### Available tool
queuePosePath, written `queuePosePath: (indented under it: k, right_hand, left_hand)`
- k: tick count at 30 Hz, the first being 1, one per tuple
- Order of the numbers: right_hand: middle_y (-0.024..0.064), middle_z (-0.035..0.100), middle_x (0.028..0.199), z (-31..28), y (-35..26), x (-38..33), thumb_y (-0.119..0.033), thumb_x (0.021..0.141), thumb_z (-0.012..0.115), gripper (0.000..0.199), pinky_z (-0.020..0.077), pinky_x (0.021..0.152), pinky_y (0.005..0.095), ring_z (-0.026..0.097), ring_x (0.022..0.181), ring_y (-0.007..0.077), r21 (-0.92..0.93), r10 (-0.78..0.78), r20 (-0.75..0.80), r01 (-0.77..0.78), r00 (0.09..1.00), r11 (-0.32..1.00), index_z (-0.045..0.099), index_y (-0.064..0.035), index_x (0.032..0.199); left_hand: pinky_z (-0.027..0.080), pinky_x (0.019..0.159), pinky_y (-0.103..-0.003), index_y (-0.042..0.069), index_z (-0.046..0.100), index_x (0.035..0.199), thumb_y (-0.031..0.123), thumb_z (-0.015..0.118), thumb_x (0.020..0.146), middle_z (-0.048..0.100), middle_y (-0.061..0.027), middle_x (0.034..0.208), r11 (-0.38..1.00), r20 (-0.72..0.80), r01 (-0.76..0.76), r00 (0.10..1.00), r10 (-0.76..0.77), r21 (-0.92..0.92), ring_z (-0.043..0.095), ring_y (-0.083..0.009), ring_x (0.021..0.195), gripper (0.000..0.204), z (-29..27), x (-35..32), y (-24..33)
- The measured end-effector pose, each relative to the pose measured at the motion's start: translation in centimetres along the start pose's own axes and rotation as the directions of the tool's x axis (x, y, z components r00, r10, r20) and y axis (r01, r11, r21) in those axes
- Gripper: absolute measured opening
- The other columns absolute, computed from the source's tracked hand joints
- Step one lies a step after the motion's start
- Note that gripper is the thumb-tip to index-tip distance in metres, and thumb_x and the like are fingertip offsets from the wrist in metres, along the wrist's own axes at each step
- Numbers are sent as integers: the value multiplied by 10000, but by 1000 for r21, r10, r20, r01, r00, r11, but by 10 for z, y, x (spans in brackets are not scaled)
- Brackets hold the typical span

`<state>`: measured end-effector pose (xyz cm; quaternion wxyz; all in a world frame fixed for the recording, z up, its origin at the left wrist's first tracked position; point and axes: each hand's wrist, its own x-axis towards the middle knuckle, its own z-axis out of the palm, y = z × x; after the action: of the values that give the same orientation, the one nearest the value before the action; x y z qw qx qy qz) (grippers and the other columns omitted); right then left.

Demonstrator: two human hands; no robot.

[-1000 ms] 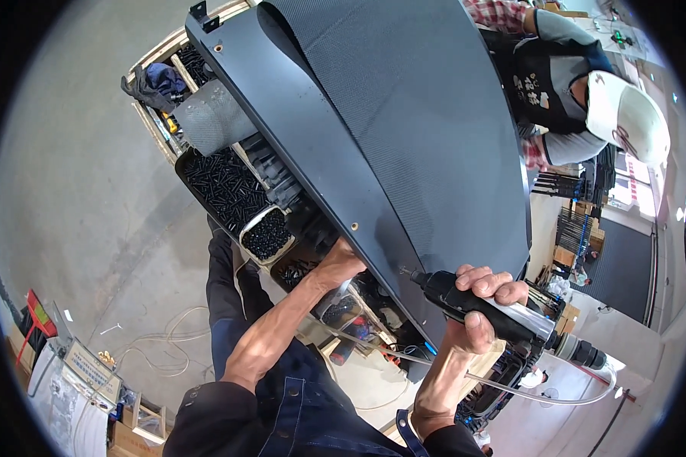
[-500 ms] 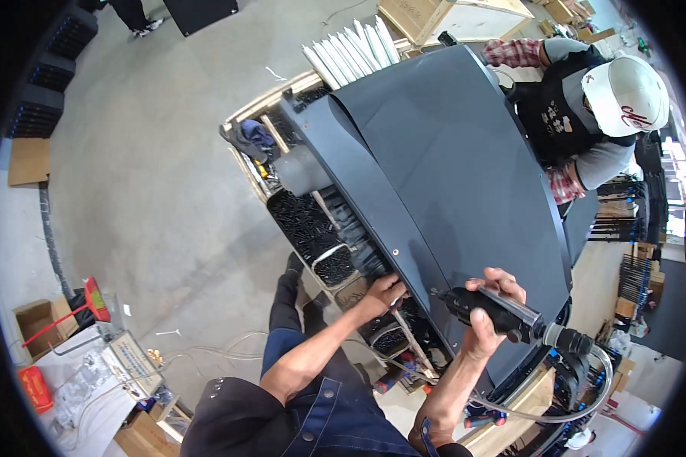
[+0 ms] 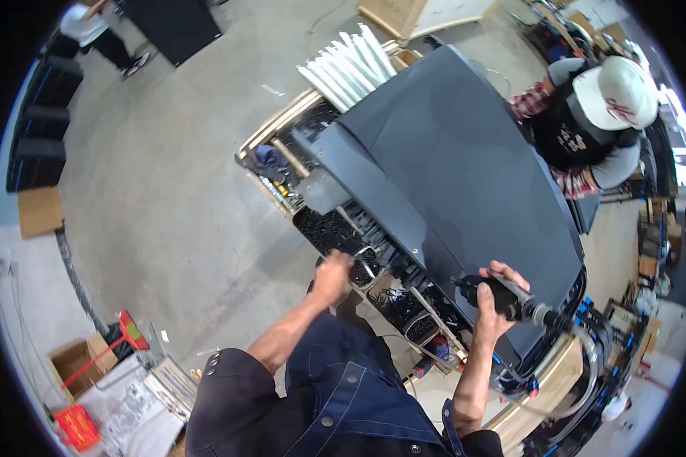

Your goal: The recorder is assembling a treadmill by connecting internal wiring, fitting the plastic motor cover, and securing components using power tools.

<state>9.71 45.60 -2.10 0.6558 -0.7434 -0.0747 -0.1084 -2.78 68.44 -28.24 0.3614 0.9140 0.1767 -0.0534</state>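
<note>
From the head view, your right hand (image 3: 495,293) is wrapped around a black power tool (image 3: 486,291) resting against the dark panel (image 3: 465,167) on the table (image 3: 297,114). Your left hand (image 3: 334,273), loosely curled, reaches over a bin of black screws (image 3: 326,228); whether it holds anything, you can't tell.

The floor (image 3: 168,198) is bare grey concrete, scuffed and marked, with a few scraps of litter. Dark stacked crates (image 3: 42,114) line the far left edge, a flat cardboard sheet (image 3: 38,212) lying just beside them. Near the lower left sit an open cardboard box (image 3: 68,362), a red-handled broom (image 3: 118,339) and a red container (image 3: 76,426). A tall black cabinet (image 3: 179,27) stands at the top, and daylight glares from a window (image 3: 682,145) on the right.
</note>
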Motion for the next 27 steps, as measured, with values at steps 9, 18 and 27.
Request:
queuePosePath:
  k: [9, 18, 27]
  right_hand:
    - [133, 652, 1135, 5, -18, 13, 49, 820, 685, 430, 547, 876, 361, 648, 925, 194, -43, 60, -289, -76, 955, 996, 541, -22, 1219]
    - [126, 679, 1079, -45, -59, -65, -119, 762, 788, 555, 457, 1027, 425, 672, 971, 216, -102, 95, -402, -148, 911, 984, 536, -23, 1248]
    - [35, 621, 813, -234, -56, -273, -174, 838, 775, 216, 500, 692, 301, 592, 750, 130, -25, 143, -960, -579, 242, 815, 606, -48, 886]
  left_hand:
    - [532, 860, -428, -3, 665, 1155, 215, 663, 944, 673, -163, 1119, 834, 368, 68, 914, 168, -548, 662, -311, 986, 303, -2, 64, 38]
    - [574, 767, -350, 117, 660, 1103, 391, 642, 970, 707, -30, 1008, -108, 813, 945, 320, 486, -308, 683, -194, 919, 305, 70, 72, 149]
    - [524, 896, -377, 104, 627, 1243, 294, 628, 985, 666, -65, 1211, 87, 770, 829, 468, 434, -553, 635, -231, 1092, 320, 91, 82, 133]
